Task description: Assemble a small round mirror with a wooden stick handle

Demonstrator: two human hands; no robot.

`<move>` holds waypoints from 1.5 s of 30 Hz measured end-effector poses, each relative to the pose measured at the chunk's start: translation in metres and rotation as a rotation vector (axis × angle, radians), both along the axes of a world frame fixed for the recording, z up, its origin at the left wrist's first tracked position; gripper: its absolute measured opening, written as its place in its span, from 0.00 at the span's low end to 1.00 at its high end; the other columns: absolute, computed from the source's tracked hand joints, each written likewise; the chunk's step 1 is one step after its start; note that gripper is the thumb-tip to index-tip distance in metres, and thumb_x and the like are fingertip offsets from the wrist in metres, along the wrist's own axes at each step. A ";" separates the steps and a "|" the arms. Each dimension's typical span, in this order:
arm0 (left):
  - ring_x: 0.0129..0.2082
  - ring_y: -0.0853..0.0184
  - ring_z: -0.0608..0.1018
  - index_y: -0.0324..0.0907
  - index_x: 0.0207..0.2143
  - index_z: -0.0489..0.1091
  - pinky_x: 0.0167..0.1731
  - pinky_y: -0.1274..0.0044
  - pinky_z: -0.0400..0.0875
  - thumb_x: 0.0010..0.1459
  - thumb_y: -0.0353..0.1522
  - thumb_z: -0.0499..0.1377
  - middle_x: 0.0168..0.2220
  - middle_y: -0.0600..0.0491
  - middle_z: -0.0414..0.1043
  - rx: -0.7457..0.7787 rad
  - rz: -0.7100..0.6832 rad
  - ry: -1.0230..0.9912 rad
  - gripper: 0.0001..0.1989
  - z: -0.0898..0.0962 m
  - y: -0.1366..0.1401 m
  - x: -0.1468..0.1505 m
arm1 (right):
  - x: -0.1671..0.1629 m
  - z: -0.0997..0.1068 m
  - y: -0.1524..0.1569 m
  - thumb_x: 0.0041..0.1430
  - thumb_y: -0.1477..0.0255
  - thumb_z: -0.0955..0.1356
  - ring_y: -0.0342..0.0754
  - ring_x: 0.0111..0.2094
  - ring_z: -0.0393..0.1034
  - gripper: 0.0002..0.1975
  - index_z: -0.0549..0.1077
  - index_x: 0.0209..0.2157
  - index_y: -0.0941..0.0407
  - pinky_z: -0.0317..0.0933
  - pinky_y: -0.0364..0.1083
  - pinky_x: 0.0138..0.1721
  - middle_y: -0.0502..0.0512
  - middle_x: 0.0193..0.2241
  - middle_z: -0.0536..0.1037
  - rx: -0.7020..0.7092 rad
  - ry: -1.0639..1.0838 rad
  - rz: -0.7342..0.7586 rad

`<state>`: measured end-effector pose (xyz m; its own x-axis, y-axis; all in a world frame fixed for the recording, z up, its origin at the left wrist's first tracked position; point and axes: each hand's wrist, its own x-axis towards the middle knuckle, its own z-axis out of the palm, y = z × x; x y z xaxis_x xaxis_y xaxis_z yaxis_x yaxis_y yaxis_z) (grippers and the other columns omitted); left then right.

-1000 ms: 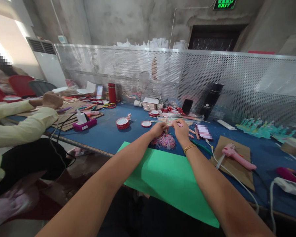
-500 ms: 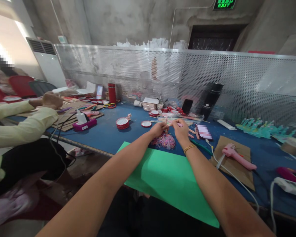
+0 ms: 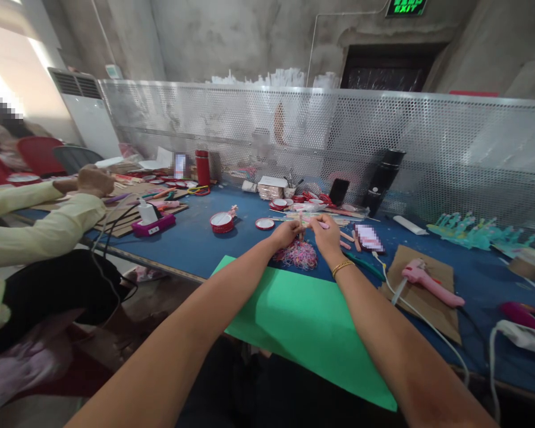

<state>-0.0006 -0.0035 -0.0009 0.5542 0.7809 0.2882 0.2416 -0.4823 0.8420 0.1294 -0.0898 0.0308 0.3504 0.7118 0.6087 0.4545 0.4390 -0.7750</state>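
My left hand is closed, its fingers pinching a small pink piece too tiny to make out well. Close on its right, my right hand grips a slim pink pen-like tool, and the fingertips of both hands nearly meet. Just below them lies a tangled heap of multicoloured thin loops, pink, purple and yellow. A green sheet spreads under my forearms and hangs over the table's front edge.
On the right, a pink glue gun with its cable rests on cardboard. Red-rimmed round tins and a purple power strip stand leftward. A black bottle leans at the mesh screen. A co-worker's hands work at far left.
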 end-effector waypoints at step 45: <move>0.26 0.71 0.71 0.38 0.28 0.70 0.32 0.79 0.65 0.55 0.39 0.52 0.25 0.55 0.72 -0.035 -0.012 0.113 0.14 0.006 -0.002 -0.002 | 0.004 -0.006 0.007 0.50 0.66 0.64 0.47 0.28 0.67 0.08 0.70 0.23 0.55 0.59 0.45 0.34 0.48 0.22 0.74 0.003 0.082 0.002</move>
<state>-0.0030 -0.0055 0.0053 0.5913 0.7823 0.1959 0.3305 -0.4566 0.8260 0.1329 -0.0832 0.0245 0.3979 0.7107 0.5802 0.3889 0.4421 -0.8083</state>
